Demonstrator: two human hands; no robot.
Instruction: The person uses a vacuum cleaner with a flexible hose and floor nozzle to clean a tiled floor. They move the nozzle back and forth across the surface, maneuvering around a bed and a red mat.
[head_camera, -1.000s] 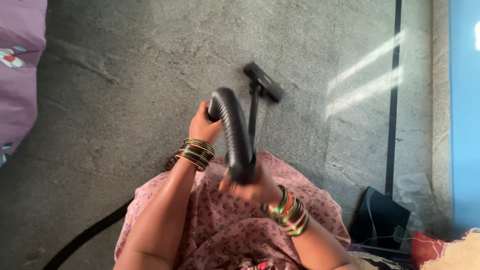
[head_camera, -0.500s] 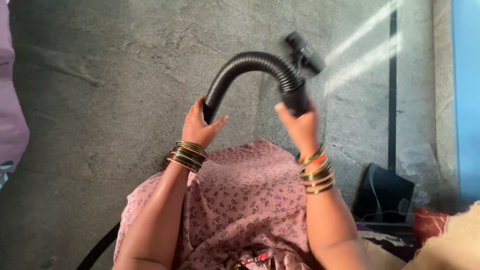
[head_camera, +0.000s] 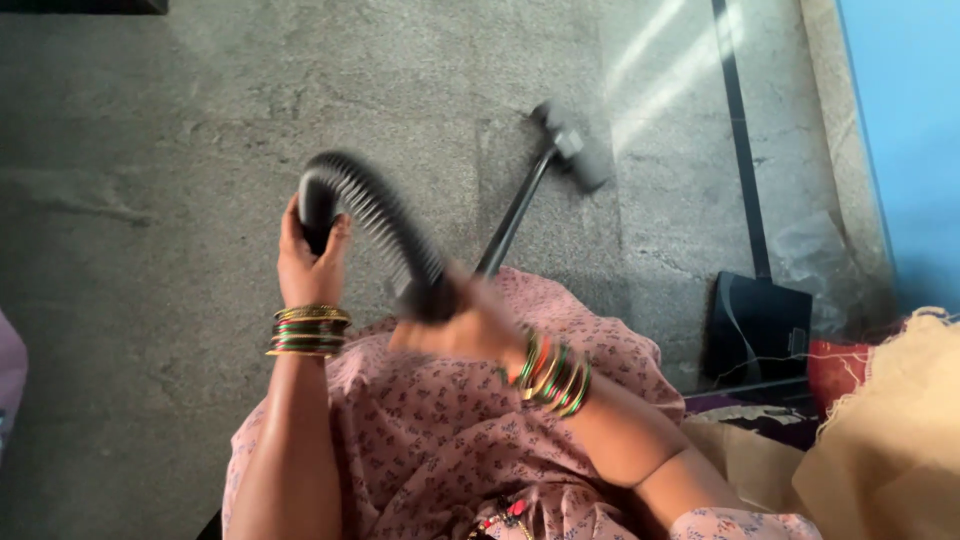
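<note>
Our left hand (head_camera: 308, 258) and right hand (head_camera: 462, 325) clasp the black hose (head_camera: 375, 215), both grips closed around it. Since half a second ago, the right end has dropped to our lap; the floor nozzle (head_camera: 575, 150) now lies farther off.

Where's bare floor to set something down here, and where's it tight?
Free: the grey floor left of the left hand and hose; also beyond the hose, left of the nozzle. Crowded: lower right, where the black flat object, red item and beige cloth bunch by the blue wall.
</note>
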